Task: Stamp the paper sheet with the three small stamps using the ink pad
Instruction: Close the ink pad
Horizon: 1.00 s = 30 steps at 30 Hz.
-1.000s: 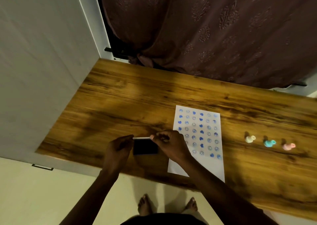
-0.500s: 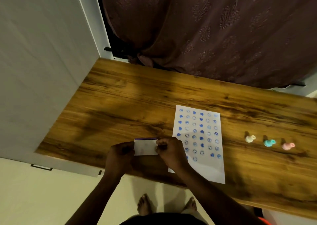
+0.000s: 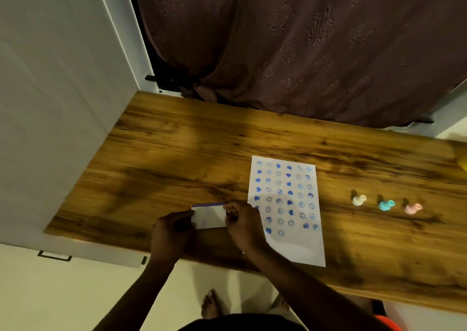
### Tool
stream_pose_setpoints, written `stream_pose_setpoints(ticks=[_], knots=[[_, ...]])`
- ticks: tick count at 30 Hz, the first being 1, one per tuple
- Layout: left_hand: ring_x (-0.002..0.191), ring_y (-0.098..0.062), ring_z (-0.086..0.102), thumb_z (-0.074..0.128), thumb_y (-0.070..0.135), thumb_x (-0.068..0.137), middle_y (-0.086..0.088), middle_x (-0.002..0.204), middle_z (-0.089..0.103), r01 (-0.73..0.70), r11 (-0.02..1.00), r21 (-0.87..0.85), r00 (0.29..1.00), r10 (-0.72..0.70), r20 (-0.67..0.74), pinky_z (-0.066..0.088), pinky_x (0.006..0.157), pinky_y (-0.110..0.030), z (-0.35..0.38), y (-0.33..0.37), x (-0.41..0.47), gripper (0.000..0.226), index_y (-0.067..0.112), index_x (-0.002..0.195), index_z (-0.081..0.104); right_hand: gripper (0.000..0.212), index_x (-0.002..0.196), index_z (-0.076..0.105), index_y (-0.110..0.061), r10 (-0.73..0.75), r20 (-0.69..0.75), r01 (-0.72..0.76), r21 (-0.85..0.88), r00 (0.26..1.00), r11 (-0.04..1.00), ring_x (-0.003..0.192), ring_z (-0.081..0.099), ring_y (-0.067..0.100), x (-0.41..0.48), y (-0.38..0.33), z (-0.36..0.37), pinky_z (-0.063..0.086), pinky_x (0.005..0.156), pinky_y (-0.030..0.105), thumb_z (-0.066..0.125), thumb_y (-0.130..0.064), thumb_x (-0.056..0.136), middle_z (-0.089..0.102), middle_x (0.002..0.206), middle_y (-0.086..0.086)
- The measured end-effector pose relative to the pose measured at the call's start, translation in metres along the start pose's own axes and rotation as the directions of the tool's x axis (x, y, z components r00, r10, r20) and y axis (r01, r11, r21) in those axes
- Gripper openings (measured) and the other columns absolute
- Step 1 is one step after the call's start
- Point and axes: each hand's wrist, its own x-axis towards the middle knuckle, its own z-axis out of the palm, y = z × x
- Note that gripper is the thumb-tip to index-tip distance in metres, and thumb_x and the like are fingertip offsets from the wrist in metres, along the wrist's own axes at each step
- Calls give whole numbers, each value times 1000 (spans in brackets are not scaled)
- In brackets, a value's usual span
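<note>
A dark maroon patterned curtain (image 3: 316, 45) is hung beyond the far edge of the work area, well away from both hands. The brown wood-grain surface (image 3: 177, 154) is seen spanning the view beneath the hands. A white rectangular paper sheet (image 3: 300, 245) is laid flat on the surface, with its left edge overlapped by the right hand (image 3: 243, 226); rows of blue heart and smiley-face prints are borne on its upper part, while its lower part is left blank.

A white rectangular closed ink pad case with a purple far edge (image 3: 209, 215) is held between the two hands at the near-left part of the surface. The left hand (image 3: 171, 232) is closed on the case's left end, its fingers (image 3: 185, 215) wrapped over that edge. The right hand's fingers (image 3: 231, 208) are curled onto the case's right end, near its far corner.

Three small stamps are set in a row well to the right of the right hand, apart from the sheet: a cream plastic stamp (image 3: 358, 200) nearest, a teal plastic stamp (image 3: 386, 205) in the middle, and a pink plastic stamp (image 3: 412, 208) farthest. All three are untouched.
</note>
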Motion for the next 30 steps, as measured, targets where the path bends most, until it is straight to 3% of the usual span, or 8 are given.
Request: stream_pose_setpoints(ticks=[6,10,14,17,20,23,26,30], knots=[[103,-33,72,84,7,80,-14,113,76,90,990,-111,996,-91,-2,56,92,-44,2,6,0,34,16,109,70,19,111,73,-13,17,-5,-17,36,1000,999,107,70,12,0,2,-5,53,97,21,68,-8,93,76,113,-1],[97,-25,73,85,7,78,-11,109,77,64,986,-154,997,-58,46,59,90,-46,8,18,-1,34,8,110,72,20,110,74,-16,18,-82,-14,54,996,998,104,70,9,-5,7,-21,55,95,20,71,-8,91,76,111,-4],[89,-6,70,81,1,81,-4,108,74,24,977,-210,994,0,110,56,78,-17,31,53,0,35,5,114,71,20,108,72,-13,26,-180,-11,82,983,997,104,69,10,-10,23,-57,56,90,18,73,-7,89,74,111,-1],[88,-2,69,79,-1,82,7,99,73,-22,966,-259,987,62,146,54,72,-13,58,87,-6,35,27,100,70,20,109,71,-14,92,-247,-63,121,965,991,101,69,9,-16,44,-92,47,77,4,73,-8,90,73,114,-2],[85,-5,68,79,9,85,13,93,73,-53,970,-238,978,99,184,56,76,-24,86,120,-14,38,44,91,66,20,106,72,-14,114,-300,-81,121,947,989,99,69,11,-23,67,-128,55,88,18,74,-5,88,74,112,-1],[95,-22,74,81,-1,82,-5,110,76,-50,953,-298,971,117,210,58,89,-40,123,151,-26,41,33,102,70,18,104,72,-12,151,-343,-118,117,927,986,97,69,12,-33,96,-163,58,88,25,75,-5,88,74,110,1],[92,-5,73,87,6,76,3,110,78,-121,960,-253,964,175,202,57,87,-30,165,171,-41,40,23,108,71,15,101,73,-16,204,-383,-178,101,901,979,93,69,9,-44,128,-196,53,84,18,75,-9,87,76,104,-4],[82,19,66,88,11,75,23,90,72,-135,967,-216,950,188,248,49,85,-18,217,189,-58,39,40,89,68,18,95,74,-19,294,-432,-251,155,853,956,91,71,6,-55,164,-234,58,89,30,72,-4,86,77,95,-8]])
